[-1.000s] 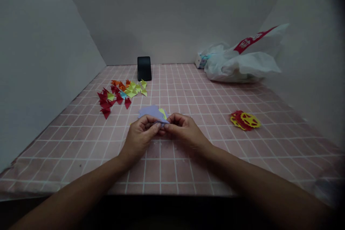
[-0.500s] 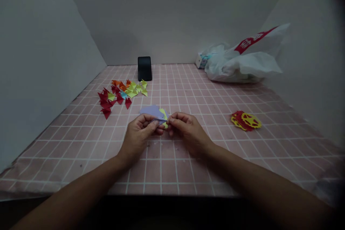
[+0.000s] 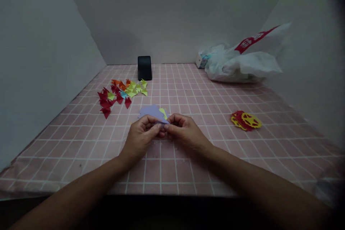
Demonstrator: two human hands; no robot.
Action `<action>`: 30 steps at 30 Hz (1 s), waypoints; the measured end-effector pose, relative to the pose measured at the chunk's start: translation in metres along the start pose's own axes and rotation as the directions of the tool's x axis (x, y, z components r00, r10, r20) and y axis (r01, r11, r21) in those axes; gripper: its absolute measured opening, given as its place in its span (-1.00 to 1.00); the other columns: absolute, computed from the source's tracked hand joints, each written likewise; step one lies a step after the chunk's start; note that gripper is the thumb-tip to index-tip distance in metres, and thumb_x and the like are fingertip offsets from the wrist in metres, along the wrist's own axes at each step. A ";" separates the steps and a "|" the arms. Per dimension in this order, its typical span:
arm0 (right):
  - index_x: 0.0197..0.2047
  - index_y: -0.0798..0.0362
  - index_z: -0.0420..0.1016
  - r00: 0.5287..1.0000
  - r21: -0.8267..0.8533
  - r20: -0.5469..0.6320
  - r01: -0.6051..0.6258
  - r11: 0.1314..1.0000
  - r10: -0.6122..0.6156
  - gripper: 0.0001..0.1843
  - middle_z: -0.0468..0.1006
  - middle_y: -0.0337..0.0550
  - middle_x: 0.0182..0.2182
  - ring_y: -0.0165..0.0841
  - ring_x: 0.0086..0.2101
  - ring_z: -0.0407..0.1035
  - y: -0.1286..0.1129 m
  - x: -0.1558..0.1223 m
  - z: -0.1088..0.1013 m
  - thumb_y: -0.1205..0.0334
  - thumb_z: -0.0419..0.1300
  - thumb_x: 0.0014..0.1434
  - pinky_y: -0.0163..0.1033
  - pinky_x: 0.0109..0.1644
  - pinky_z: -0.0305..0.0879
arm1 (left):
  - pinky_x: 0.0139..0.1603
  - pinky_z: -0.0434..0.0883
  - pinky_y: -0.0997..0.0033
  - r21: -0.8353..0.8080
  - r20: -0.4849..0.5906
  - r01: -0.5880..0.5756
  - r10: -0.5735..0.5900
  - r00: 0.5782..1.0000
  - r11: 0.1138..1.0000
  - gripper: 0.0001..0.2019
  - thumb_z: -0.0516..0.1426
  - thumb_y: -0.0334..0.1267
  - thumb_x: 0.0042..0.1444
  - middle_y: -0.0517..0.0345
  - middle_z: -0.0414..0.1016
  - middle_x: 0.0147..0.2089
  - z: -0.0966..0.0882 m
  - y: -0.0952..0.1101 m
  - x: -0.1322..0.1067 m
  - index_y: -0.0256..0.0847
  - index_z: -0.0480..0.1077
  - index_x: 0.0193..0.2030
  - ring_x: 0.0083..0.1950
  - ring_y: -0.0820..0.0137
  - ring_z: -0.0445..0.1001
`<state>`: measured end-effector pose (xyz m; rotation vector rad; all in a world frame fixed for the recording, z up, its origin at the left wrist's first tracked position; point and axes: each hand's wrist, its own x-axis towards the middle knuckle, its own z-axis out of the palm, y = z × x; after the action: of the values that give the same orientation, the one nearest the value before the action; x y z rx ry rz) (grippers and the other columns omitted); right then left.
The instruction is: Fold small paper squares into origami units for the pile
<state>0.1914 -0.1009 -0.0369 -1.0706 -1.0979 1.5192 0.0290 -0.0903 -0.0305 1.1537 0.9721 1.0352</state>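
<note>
Between my two hands is a small folded piece of purple paper [image 3: 163,123], mostly hidden by the fingers. My left hand [image 3: 142,131] pinches its left side, with the thumb on top. My right hand [image 3: 185,129] grips the right side between thumb and forefinger, and the thumbs nearly meet. Just beyond the hands lie flat purple sheets [image 3: 151,110] and a yellow-green paper piece [image 3: 163,112], partly covered by the fingers.
Several folded paper shapes [image 3: 118,95] in red, orange, yellow and blue lie at the left. A black phone-like device [image 3: 145,68] stands behind them. Red and yellow round cut-outs [image 3: 246,120] lie at the right. A white plastic bag [image 3: 239,65] and a small box [image 3: 201,60] sit at the back right.
My right hand has shifted slightly left, its thumb coming closer to the left thumb. The folded purple paper has turned, showing a pointed end at the right.
</note>
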 end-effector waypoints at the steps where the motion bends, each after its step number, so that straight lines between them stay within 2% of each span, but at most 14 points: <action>1: -0.40 0.06 0.40 1.000 0.008 0.009 -0.003 1.000 0.003 -0.73 0.48 -0.26 -0.49 -0.45 -0.50 0.30 -0.001 0.000 0.000 0.11 0.38 -0.01 -0.28 -0.37 0.17 | -0.30 0.55 0.51 -0.010 0.005 0.001 -0.001 1.000 1.000 -0.83 0.32 -0.26 0.02 0.19 0.60 -0.43 -0.001 -0.001 0.000 -0.28 0.47 -0.32 -0.42 0.48 0.58; 7: -0.42 0.07 0.41 1.000 0.049 0.013 0.003 0.999 -0.003 -0.74 0.53 -0.24 -0.48 -0.48 -0.53 0.31 -0.002 -0.001 -0.001 0.11 0.36 0.02 -0.28 -0.37 0.20 | -0.25 0.55 0.47 -0.075 0.041 0.042 -0.039 0.998 0.996 -0.83 0.30 -0.24 0.07 0.17 0.62 -0.40 -0.003 -0.005 0.003 -0.26 0.46 -0.27 -0.39 0.46 0.60; 15: -0.46 0.04 0.36 0.999 -0.074 -0.032 0.041 0.996 -0.044 -0.79 0.44 -0.28 -0.56 -0.45 -0.54 0.28 0.000 -0.002 0.002 0.16 0.30 0.07 -0.27 -0.41 0.14 | -0.31 0.51 0.49 -0.043 0.032 0.061 -0.059 0.998 0.997 -0.80 0.34 -0.28 -0.02 0.20 0.58 -0.44 0.000 -0.001 0.004 -0.26 0.43 -0.31 -0.43 0.47 0.57; 23: -0.41 0.04 0.38 0.999 -0.070 0.009 0.046 0.997 -0.045 -0.78 0.47 -0.25 -0.49 -0.43 -0.48 0.30 0.003 -0.001 0.001 0.14 0.32 0.07 -0.26 -0.37 0.19 | -0.30 0.53 0.49 -0.101 0.028 0.106 -0.104 0.994 0.989 -0.80 0.35 -0.30 -0.08 0.20 0.59 -0.44 -0.001 0.000 0.005 -0.26 0.44 -0.34 -0.44 0.48 0.56; 30: -0.46 0.06 0.40 1.000 -0.007 -0.015 -0.017 1.000 0.017 -0.78 0.53 -0.22 -0.50 -0.45 -0.52 0.29 -0.005 -0.002 0.001 0.16 0.35 0.01 -0.27 -0.38 0.17 | -0.24 0.56 0.46 -0.136 0.092 0.120 -0.108 0.990 0.983 -0.82 0.32 -0.27 0.01 0.19 0.61 -0.43 -0.003 -0.002 0.004 -0.26 0.45 -0.29 -0.41 0.46 0.60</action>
<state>0.1913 -0.1020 -0.0313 -1.0967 -1.0869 1.5199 0.0276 -0.0863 -0.0330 1.0051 0.8736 0.9406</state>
